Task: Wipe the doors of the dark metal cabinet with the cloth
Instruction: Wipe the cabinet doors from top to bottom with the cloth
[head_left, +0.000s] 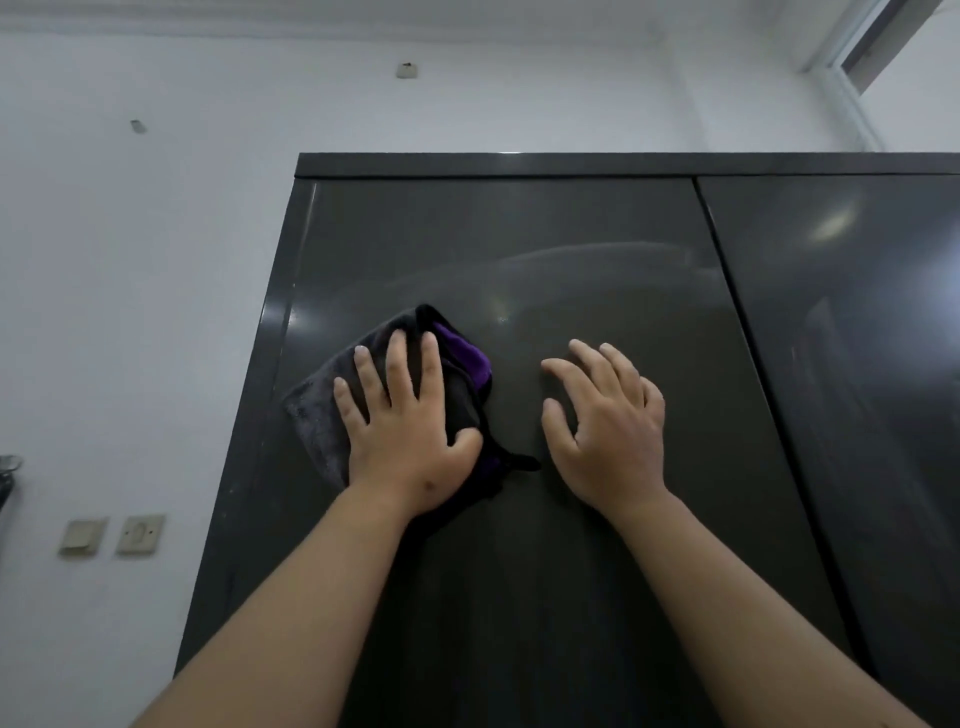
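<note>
Left hand (402, 426): fingers spread, pressing the cloth (363, 395) flat on the left door (519, 249), likely for full contact. Right hand (608, 421): fingers relaxed, fingertips on the same door just right, seemingly bracing. Right door (852, 312) untouched.

cabinet: the tall dark metal cabinet (519, 234) stands against the white wall (156, 260).
doors: left door (571, 571) beside right door (857, 364).
cloth: the folded dark grey and purple cloth (322, 410) lies flat on the left door, near its left edge.
left hand (405, 421): spread on the cloth.
right hand (608, 415): right of the cloth, on the same door.
wall plates (111, 535): left of the cabinet, low.
</note>
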